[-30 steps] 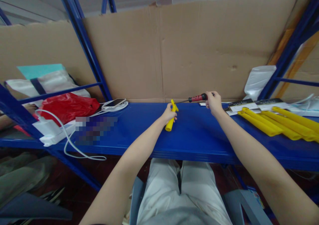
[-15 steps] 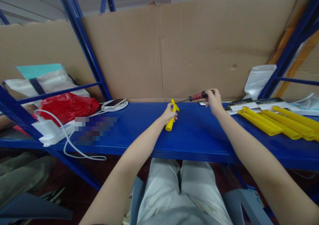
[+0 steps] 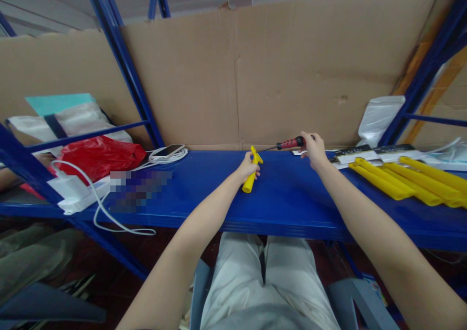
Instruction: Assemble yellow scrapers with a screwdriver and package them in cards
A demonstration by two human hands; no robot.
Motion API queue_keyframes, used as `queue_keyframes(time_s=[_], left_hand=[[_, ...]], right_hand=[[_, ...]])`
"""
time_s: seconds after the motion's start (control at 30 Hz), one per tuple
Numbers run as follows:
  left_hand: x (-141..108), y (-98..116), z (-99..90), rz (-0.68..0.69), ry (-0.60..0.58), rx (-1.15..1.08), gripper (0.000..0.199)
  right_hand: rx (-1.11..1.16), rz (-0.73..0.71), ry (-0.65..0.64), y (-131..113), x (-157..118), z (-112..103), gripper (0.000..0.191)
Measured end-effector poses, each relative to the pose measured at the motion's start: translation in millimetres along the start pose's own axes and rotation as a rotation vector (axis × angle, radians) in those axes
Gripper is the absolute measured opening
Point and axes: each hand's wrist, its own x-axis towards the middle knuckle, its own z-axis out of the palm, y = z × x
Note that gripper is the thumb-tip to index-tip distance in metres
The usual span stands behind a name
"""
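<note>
Above the middle of the blue shelf (image 3: 204, 189), grips a yellow handle (image 3: 247, 185) in the left hand (image 3: 249, 167), with fingers closed around it and its wide lower end tilted toward the front edge. Holds a screwdriver (image 3: 289, 143) in the right hand (image 3: 312, 150), with fingers closed around the black end of its red and black grip. Points the shaft leftward at the top of the yellow handle, close against it; too small to tell whether touching or inserted. To the right, shows several yellow pieces (image 3: 419, 181) side by side on the shelf, with black-and-white cards (image 3: 355, 154) at their far ends and a white pouch (image 3: 379, 118) leaning behind. To the left, shows a phone (image 3: 170, 150) beside a coiled white cable (image 3: 178, 158), then a red bag (image 3: 102, 157) and, nearer the front, a white charger (image 3: 71, 186) on a power strip (image 3: 82, 204). Along the back, has cardboard (image 3: 292, 77) standing upright. At the far left, shows part of another person's arm (image 3: 10, 178), mostly hidden behind the rack.
</note>
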Motion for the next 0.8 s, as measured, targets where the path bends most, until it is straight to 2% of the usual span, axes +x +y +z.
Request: queue_keyframes(time_s=[0.13,0.33,0.5,0.7,0.8], left_hand=[[-0.5,1.0,-0.3,-0.006,-0.001,-0.015,0.058],[-2.4,2.5,-0.3,-0.009,0.000,-0.010,0.059],[-2.0,2.3,0.0,-0.012,-0.004,0.000,0.060],[0.8,-0.3,0.6,0.000,-0.015,0.022,0.062],[1.0,-1.1,1.0,0.006,-0.017,0.041,0.061]], right_hand=[[-0.075,-0.037,-0.009,2.9,0.1,-1.9,0.033],[0.006,0.064,-0.004,0.6,0.6,2.0,0.023],[-0.023,0.005,-0.007,3.3,0.3,-0.6,0.031],[0.034,0.031,0.022,3.1,1.7,0.7,0.021],[0.060,0.028,-0.013,6.0,4.7,0.1,0.029]])
